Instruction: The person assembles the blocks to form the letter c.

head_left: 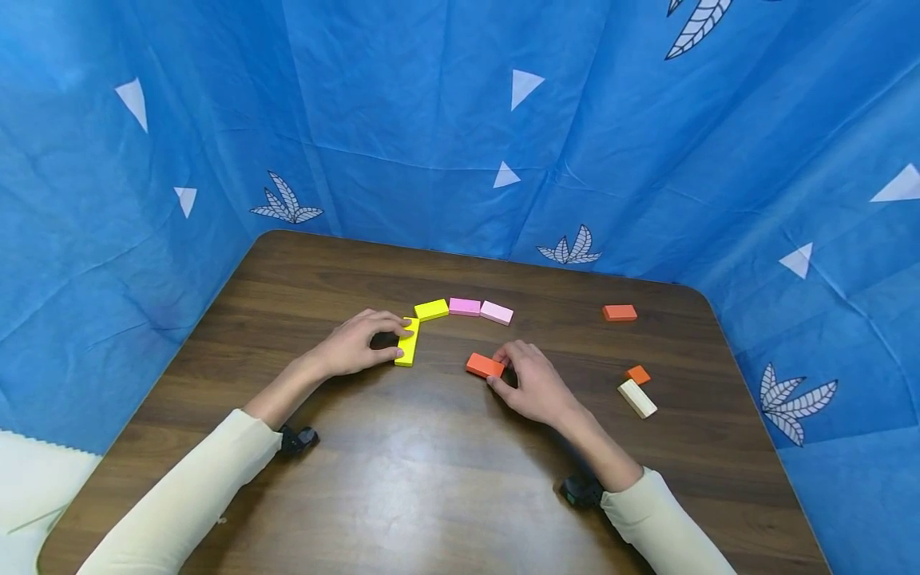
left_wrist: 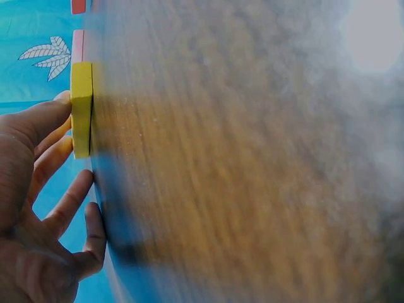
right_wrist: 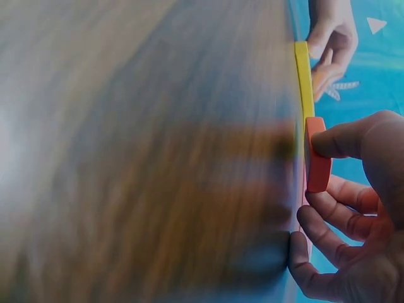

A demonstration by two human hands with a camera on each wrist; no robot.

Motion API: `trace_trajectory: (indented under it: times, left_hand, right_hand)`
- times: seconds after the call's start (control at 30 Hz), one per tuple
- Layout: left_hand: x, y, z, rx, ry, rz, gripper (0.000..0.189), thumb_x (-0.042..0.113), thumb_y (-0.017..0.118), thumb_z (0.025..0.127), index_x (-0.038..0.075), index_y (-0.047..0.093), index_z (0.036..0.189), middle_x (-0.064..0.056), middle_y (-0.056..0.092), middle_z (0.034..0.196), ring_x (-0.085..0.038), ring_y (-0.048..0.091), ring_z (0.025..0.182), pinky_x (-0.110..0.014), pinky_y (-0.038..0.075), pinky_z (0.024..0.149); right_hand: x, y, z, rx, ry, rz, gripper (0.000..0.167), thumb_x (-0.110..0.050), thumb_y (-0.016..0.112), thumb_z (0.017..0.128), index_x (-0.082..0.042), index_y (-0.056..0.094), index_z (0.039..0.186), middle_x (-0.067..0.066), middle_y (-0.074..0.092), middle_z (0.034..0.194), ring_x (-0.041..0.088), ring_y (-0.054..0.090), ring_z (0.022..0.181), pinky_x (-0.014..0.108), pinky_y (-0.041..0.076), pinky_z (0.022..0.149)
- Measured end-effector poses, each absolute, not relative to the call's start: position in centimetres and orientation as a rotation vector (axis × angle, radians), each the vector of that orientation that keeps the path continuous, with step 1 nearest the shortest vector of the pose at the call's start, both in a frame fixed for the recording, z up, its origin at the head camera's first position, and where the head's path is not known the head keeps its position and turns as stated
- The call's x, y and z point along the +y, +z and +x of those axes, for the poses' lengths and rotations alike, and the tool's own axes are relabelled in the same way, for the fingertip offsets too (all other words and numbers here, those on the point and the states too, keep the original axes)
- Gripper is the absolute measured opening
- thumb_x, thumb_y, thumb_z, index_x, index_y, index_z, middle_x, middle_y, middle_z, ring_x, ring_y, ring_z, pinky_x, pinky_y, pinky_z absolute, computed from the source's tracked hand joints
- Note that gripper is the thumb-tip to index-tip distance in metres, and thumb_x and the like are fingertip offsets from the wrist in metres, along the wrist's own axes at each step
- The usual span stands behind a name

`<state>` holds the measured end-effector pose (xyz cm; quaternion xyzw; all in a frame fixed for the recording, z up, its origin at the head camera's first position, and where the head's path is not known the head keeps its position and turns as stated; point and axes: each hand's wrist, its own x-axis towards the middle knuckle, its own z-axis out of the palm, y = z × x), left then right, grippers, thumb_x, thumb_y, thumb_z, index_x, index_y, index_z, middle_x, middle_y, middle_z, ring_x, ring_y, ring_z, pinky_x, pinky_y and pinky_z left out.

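My left hand point(head_left: 359, 345) pinches a yellow block point(head_left: 406, 353) lying flat on the table, thumb near one end and fingertips near the other. Beyond that block an arc continues with a second yellow block point(head_left: 431, 310), a pink block point(head_left: 465, 307) and a pale pink block point(head_left: 497, 312), set nearly end to end. Between thumb and fingers, my right hand point(head_left: 535, 385) holds an orange-red block point(head_left: 485, 365) in front of the arc. The right wrist view shows the thumb on the face of this block point(right_wrist: 319, 158), other fingers spread below it.
On the right side of the wooden table point(head_left: 402, 487) lie a red-orange block point(head_left: 620, 313), a smaller-looking orange block point(head_left: 637, 374) and a plain wood-coloured block point(head_left: 637, 398). Blue patterned cloth point(head_left: 402, 120) hangs behind the table and along its sides.
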<state>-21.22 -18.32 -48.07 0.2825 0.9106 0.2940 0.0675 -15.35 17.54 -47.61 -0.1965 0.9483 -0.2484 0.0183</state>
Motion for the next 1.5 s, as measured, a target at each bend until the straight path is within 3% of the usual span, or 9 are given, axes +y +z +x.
trace_trajectory:
  times: [0.57, 1.5]
  left_hand:
    - [-18.1, -48.1, -21.2, 2.750, 0.876, 0.829, 0.037, 0.032, 0.078, 0.100, 0.019, 0.076, 0.134, -0.007, 0.067, 0.147, -0.034, 0.057, 0.140, -0.061, 0.046, 0.117]
    - [-18.1, -48.1, -21.1, 2.752, 0.876, 0.818, 0.037, 0.033, 0.078, 0.100, 0.020, 0.076, 0.135, -0.005, 0.067, 0.148, -0.034, 0.056, 0.141, -0.062, 0.044, 0.119]
  right_hand:
    - [14.1, -47.6, -15.2, 2.891, -0.754, -0.700, 0.028, -0.031, 0.079, 0.098, -0.013, 0.069, 0.117, 0.001, 0.066, 0.108, 0.019, 0.055, 0.101, 0.039, 0.050, 0.095]
    - [9.6, -47.6, -14.2, 2.885, -0.682, -0.807, 0.034, -0.040, 0.084, 0.094, -0.017, 0.068, 0.113, -0.002, 0.066, 0.102, 0.014, 0.052, 0.090, 0.030, 0.046, 0.083]
